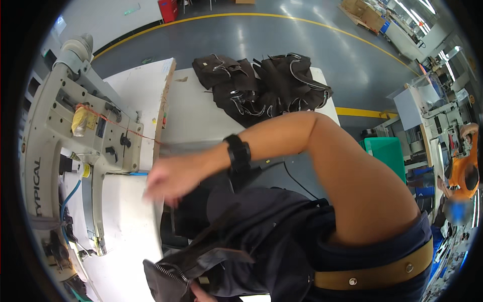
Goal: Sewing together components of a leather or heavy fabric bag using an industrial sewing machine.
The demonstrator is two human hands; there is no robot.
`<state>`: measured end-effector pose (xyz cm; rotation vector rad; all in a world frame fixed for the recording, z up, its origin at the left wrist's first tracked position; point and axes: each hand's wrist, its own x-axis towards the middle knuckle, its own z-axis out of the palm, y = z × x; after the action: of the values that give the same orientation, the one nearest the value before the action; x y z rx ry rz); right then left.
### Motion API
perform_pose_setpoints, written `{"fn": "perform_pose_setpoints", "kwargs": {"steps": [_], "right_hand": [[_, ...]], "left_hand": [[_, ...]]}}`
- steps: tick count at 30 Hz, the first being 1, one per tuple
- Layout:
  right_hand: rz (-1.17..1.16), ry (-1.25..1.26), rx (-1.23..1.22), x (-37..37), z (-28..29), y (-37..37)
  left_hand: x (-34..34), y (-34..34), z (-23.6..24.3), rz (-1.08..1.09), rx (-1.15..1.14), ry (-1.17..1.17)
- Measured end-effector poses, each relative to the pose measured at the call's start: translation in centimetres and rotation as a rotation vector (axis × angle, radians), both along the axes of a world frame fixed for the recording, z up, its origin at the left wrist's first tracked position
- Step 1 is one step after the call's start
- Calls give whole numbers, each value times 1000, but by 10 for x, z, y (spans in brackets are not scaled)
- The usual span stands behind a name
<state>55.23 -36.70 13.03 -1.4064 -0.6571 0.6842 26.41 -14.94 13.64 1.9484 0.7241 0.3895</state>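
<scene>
At the lower edge, part of my left hand shows against a dark brown fabric piece with a metal-toothed zipper. Its fingers are closed on the cloth, though most of the hand is hidden under it. My right hand, with a black watch on the wrist, reaches across to the left beside the white sewing table. Motion smears its fingers, so whether it holds anything is unclear. Left of it stands a large beige industrial sewing machine, its needle area above the white tabletop.
A heap of dark fabric pieces with zippers lies on a white table ahead. A green bin stands to the right on the grey floor. Farther right, a person in orange is near other machines. A black cable hangs nearby.
</scene>
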Motion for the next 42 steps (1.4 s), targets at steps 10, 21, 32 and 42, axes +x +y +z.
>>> {"fn": "perform_pose_setpoints", "kwargs": {"steps": [10,21,32,42], "right_hand": [[-1161,-791,-1941,231,-222,-305],[-614,-402,-1512,217,-123,-336],[-150,-515,-1797,27,-145,-287],[102,-727,-399,-56,-53,31]], "left_hand": [[13,50,-21,381,-163,123],[-5,163,-50,568,-420,4],[-93,191,-66,403,-903,-422],[-79,107,-69,469,-1028,-528]]}}
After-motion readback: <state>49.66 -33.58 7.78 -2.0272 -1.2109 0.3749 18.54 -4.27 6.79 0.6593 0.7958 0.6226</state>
